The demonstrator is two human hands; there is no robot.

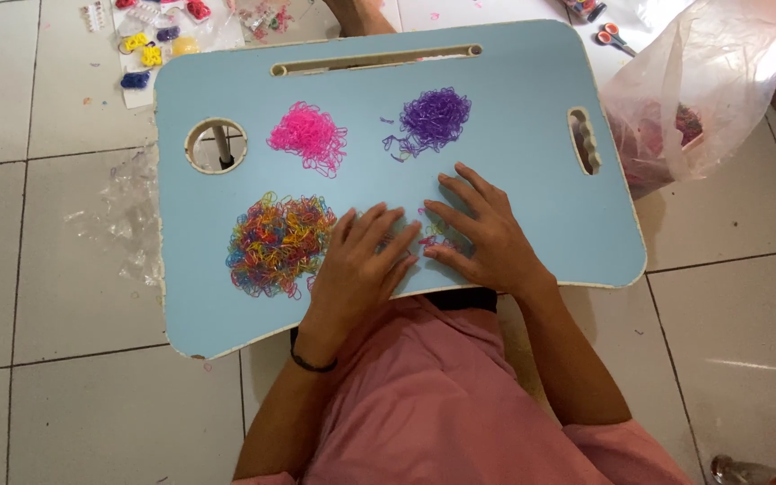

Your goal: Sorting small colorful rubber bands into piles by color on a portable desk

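Two hands lie flat on the blue surface point(532, 198), left hand point(361, 260) and right hand point(482, 229), fingers spread, gripping nothing; few small bands point(430, 235) show between them. Multicoloured pile point(276, 242) sits just left; pink pile point(309, 136) and purple pile point(433, 119) beyond.

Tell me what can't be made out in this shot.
- Head view: loose bands under the left hand and right hand, covered by the fingers.
- Clear plastic bag, right: contents blurred by film.
- Small red-handled scissors: cut off by the top edge.

few loose rubber bands point(431, 235), pink and mixed colours, flat on blue tray between flat-spread hands.
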